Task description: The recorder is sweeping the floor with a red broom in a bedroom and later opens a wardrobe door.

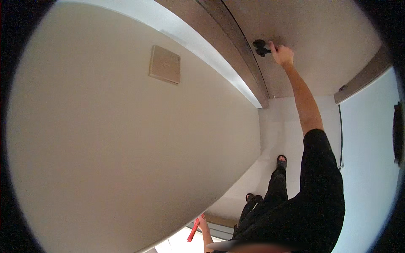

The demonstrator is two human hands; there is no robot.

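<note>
My right hand (283,55) reaches far forward and is closed around the lever of a black door handle (261,51). The handle is fixed to a greyish-brown door (325,29), close to the door's left edge. Low in the view, beside the near edge of the wall, my left hand (203,223) is closed on a red stick-like object (193,232). The object points down and to the left; its kind cannot be made out.
A wide beige wall (126,139) with a square switch plate (165,65) fills the left side. Brown door frame (249,71) borders the door. A pale wall (367,139) stands at right. My sandalled feet (282,161) are on the light floor (291,114).
</note>
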